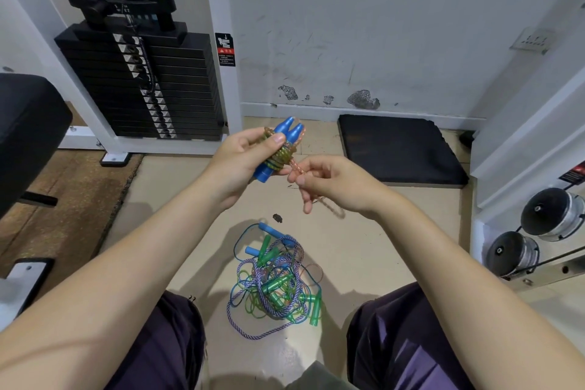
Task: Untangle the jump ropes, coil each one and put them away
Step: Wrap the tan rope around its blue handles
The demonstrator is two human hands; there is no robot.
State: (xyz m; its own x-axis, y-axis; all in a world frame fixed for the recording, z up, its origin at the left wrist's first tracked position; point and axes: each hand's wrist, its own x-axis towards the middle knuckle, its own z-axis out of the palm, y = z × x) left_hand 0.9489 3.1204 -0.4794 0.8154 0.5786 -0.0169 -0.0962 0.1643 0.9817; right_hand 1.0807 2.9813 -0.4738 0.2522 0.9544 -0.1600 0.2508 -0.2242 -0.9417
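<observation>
L hand (pixel 243 155) grips the paired blue handles (pixel 278 149) w/ amber cord wound across their long axis, R hand (pixel 326 184) pinching the loose cord tail (pixel 297 166) just right of them; tangled rope pile (pixel 275 282) on floor below.

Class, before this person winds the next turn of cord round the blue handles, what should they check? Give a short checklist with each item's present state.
1. Left hand holds both blue handles together: ok.
2. Earlier turns of the cord sit snug round the handles: ok.
3. Right hand pinches the loose end: ok.
4. Loose end free of knots: cannot tell, blurred.
5. Held rope clear of the tangled pile on the floor: ok.
</observation>
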